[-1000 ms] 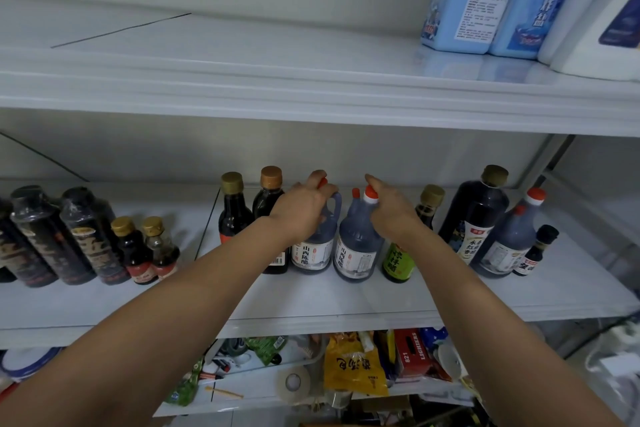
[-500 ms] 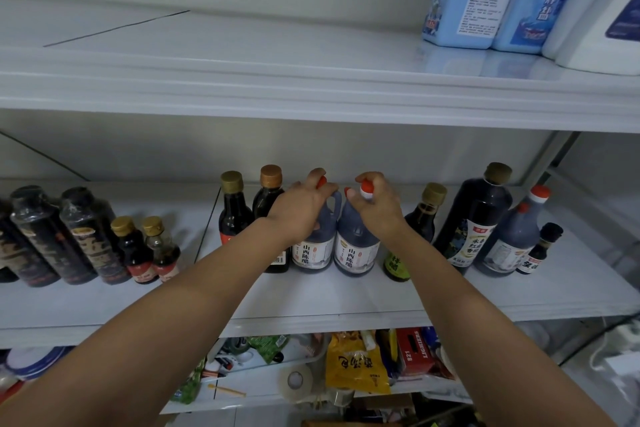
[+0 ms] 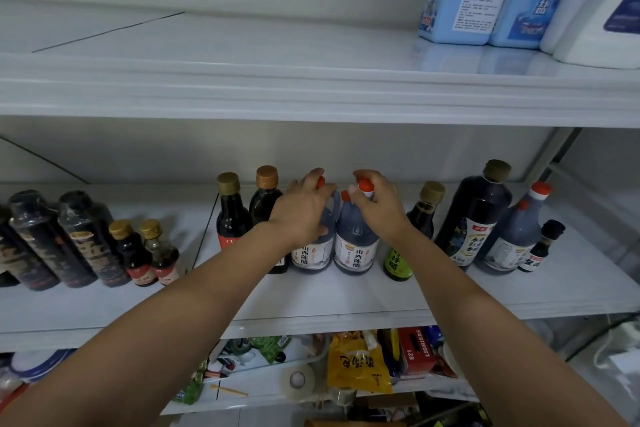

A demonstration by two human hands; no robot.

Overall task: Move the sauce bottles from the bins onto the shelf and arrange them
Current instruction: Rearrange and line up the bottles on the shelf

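Fingers [image 3: 362,174] of the right hand [image 3: 379,208] pinch the red cap [image 3: 365,186] of the right jug [image 3: 355,246]; the left hand [image 3: 301,215] grips the top of the left jug [image 3: 311,256]. Both stand upright, touching, beneath the hands on the middle shelf [image 3: 311,302].

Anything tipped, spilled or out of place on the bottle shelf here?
Nothing stands out: every bottle on the shelf stands upright and no spill shows. The left hand grips the left jug by its top, the right hand the right jug.
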